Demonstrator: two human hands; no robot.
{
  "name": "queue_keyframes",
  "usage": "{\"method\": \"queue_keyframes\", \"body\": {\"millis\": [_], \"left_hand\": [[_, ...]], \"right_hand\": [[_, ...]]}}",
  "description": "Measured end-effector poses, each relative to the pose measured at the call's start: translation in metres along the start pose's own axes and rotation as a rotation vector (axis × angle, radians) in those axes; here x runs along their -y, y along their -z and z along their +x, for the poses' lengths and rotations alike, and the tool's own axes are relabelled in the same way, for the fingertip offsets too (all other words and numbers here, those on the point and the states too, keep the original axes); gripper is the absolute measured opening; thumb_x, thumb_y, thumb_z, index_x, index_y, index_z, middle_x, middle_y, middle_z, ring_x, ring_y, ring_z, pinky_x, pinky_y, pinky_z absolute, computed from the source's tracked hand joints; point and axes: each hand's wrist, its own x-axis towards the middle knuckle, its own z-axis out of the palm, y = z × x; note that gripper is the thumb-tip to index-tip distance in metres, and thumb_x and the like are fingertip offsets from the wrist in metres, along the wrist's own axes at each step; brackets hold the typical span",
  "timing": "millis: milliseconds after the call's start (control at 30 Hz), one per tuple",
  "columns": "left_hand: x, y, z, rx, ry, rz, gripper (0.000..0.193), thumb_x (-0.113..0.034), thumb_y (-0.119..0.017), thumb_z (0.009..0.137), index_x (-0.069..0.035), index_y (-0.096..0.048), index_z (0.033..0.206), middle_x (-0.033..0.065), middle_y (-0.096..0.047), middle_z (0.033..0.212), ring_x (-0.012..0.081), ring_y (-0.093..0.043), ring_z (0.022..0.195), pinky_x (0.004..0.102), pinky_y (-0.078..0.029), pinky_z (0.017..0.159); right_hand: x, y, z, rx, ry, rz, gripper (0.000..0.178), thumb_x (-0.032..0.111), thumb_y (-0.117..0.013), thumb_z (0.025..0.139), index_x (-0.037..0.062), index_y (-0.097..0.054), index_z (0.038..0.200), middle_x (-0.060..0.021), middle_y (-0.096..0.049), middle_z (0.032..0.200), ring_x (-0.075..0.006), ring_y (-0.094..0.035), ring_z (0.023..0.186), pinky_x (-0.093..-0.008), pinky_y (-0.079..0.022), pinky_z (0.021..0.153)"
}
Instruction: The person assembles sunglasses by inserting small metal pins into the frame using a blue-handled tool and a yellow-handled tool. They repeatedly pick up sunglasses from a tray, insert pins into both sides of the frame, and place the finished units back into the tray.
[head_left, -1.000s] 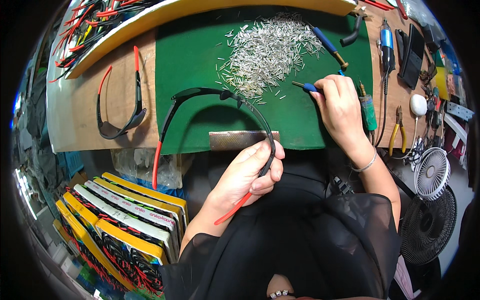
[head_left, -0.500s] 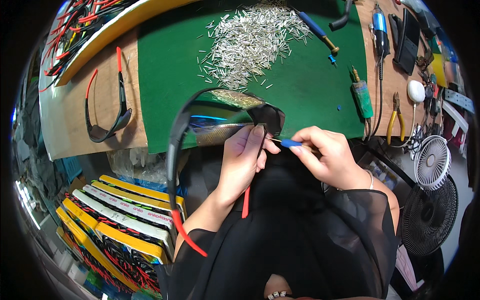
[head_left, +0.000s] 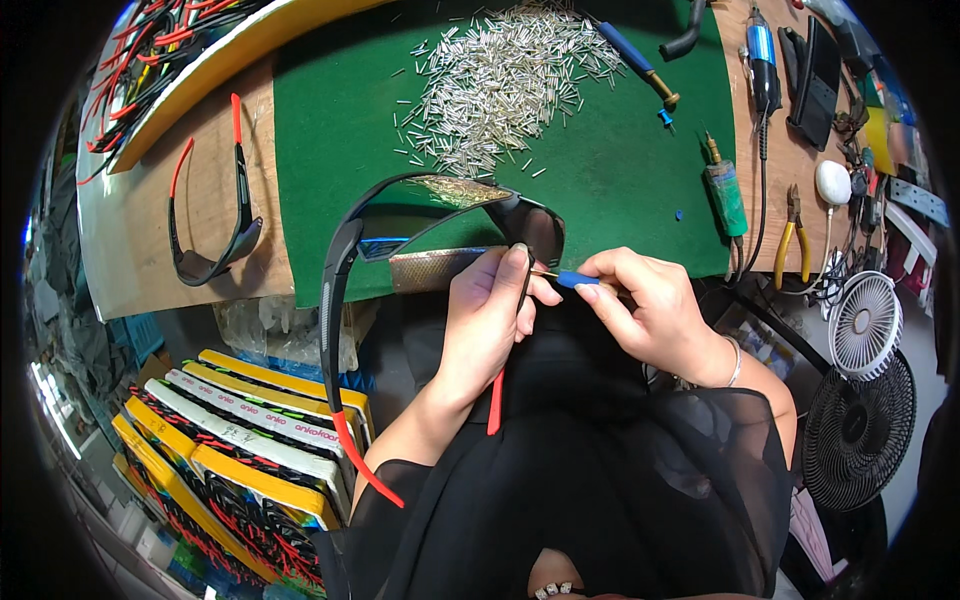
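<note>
A pair of black wraparound sunglasses (head_left: 342, 262) with red temple tips is gripped in my left hand (head_left: 482, 312), whose thumb presses on one temple near the hinge. The other temple arcs out to the left and hangs down past my forearm. My right hand (head_left: 655, 312) pinches a small screwdriver (head_left: 577, 279) with a blue handle, pointing left. Its thin shaft reaches the temple beside my left thumb; the exact contact at the tip is hidden. Beyond the glasses, a heap of small silver metal pins (head_left: 500, 90) lies on the green mat (head_left: 640, 190).
Another pair of sunglasses (head_left: 215, 262) stands at left, below a tray edge (head_left: 200, 82) with more red-tipped frames. At right lie a green-handled tool (head_left: 726, 200), yellow pliers (head_left: 792, 240) and a blue-handled driver (head_left: 635, 62). Fans (head_left: 864, 325) stand lower right; filled boxes (head_left: 265, 420) lower left.
The sunglasses have turned slightly in my left hand, their free temple swinging a little left. Both hands and the screwdriver stay almost in place.
</note>
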Motion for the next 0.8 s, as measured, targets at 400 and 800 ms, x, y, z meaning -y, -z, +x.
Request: {"method": "queue_keyframes", "body": {"millis": [400, 800], "left_hand": [[0.0005, -0.0014, 0.0002, -0.018, -0.008, -0.021, 0.031, -0.028, -0.042, 0.094, 0.001, -0.051, 0.088, 0.0067, -0.059, 0.065, 0.0038, -0.042, 0.042, 0.0165, -0.033, 0.038], [-0.0004, -0.0045, 0.0006, -0.038, -0.044, 0.032, 0.027, -0.021, -0.042, 0.094, 0.001, -0.053, 0.083, 0.0048, -0.058, 0.063, 0.0032, -0.042, 0.042, 0.0166, -0.032, 0.038]], "right_hand": [[0.004, 0.0002, 0.0012, -0.003, 0.006, -0.026, 0.008, 0.01, -0.058, 0.081, 0.002, -0.055, 0.082, -0.01, -0.058, 0.067, -0.0254, -0.06, 0.06, -0.0323, -0.047, 0.052], [0.0102, 0.0028, 0.0088, -0.048, 0.228, -0.278, 0.017, 0.004, -0.065, 0.068, 0.0039, -0.056, 0.083, -0.0071, -0.051, 0.074, -0.0236, -0.057, 0.06, -0.0306, -0.047, 0.051]]}}
